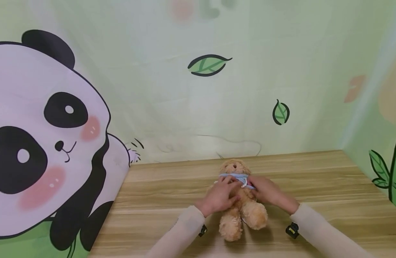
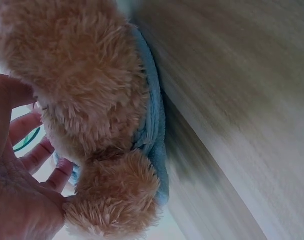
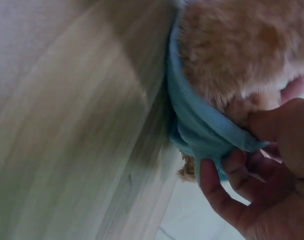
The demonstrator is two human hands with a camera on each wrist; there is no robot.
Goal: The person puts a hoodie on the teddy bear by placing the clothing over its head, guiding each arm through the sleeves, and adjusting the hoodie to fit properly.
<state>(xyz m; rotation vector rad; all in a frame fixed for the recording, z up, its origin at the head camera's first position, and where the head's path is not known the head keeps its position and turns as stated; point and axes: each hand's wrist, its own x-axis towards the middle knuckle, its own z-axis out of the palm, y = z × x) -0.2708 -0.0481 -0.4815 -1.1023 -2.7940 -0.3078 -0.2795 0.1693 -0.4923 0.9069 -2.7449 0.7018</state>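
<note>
One teddy bear [image 1: 247,200] lies on its back, upper body in a blue garment [image 1: 238,176], head at twelve o'clock near the tabletop's [image 1: 152,200] far edge, wood stretching toward nine and three. From nine, the left hand [image 1: 221,195] rests loosely spread against its front; from three, the right hand [image 1: 269,191] pinches the garment's edge.

A: By what is the load carried?
B: By a wood-grain tabletop [image 1: 159,193], spread across the lower centre and lower right of the head view.
A: And what is laid on it?
B: A tan plush teddy bear [image 1: 245,197], placed face-up just right of lower centre, its head pointed toward the far edge.
</note>
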